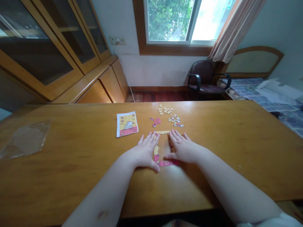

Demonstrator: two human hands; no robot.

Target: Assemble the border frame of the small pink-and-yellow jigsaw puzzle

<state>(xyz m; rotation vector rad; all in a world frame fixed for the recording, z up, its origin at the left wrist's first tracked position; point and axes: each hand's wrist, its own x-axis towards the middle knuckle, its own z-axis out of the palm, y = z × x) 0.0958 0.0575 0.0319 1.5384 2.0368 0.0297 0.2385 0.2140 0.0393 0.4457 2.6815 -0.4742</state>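
Note:
A rectangular jigsaw puzzle border [165, 163] lies on the table in front of me, yellow along its far side and pink along its near side. Bare wood shows inside it. My left hand [146, 152] rests against its left side, fingers spread and thumb near the lower left corner. Over the right side lies my right hand [183, 147], fingers stretched out and thumb reaching into the middle; it hides much of that side. Just beyond the border are loose pink pieces [156, 121], pale yellow pieces [165, 110] and white-and-mixed pieces [175, 119].
A picture card of a white duck [127, 124] lies left of the pieces. Farther left is a clear plastic bag [25, 138] on the wooden table [90, 176]. Behind the table stand a cabinet [92, 83] and an office chair [203, 75], with a window [170, 20] above.

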